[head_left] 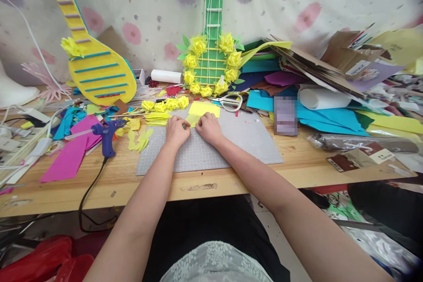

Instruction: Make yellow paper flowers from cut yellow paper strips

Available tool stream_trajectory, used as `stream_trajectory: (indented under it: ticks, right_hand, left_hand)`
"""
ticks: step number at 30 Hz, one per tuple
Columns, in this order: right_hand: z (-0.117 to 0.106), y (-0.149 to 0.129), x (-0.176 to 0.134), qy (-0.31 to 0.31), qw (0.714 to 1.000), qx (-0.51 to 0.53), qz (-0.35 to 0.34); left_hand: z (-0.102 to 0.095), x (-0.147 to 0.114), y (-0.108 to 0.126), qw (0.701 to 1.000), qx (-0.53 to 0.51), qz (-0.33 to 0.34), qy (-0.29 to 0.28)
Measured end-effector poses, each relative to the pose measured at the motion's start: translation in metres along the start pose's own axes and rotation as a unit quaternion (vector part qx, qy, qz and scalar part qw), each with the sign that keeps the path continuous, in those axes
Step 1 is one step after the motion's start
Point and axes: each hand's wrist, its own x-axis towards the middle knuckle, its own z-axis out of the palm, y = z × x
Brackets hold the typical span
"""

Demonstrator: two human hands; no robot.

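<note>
Over the grey cutting mat [244, 141], my left hand [177, 131] has its fingers curled together at the left edge of a small yellow paper piece [192, 120]. My right hand [209, 128] pinches the same piece from the right, so it lies between both hands. Just behind them is a flat yellow paper sheet [206, 109]. A stack of yellow paper strips [157, 118] sits left of my left hand. Beyond the stack is a row of yellow paper flowers [171, 104]. White-handled scissors [231, 102] rest at the mat's back edge.
A blue glue gun [106, 134] stands at left by pink paper [68, 158]. At the back lean a green paper guitar [213, 59] with yellow flowers and a yellow one [102, 75]. Coloured paper and cardboard [310, 61] pile up at right, near a blurred rectangle [286, 116].
</note>
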Motion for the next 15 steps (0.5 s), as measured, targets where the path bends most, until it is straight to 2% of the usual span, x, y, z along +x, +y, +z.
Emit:
stream_trajectory:
  ticks: [15]
  right_hand:
    - [-0.0008,-0.0026,-0.0003,-0.009,1.000,-0.025,0.010]
  left_hand:
    - [0.0011,-0.0001,0.0042,1.000,-0.001,-0.022,0.014]
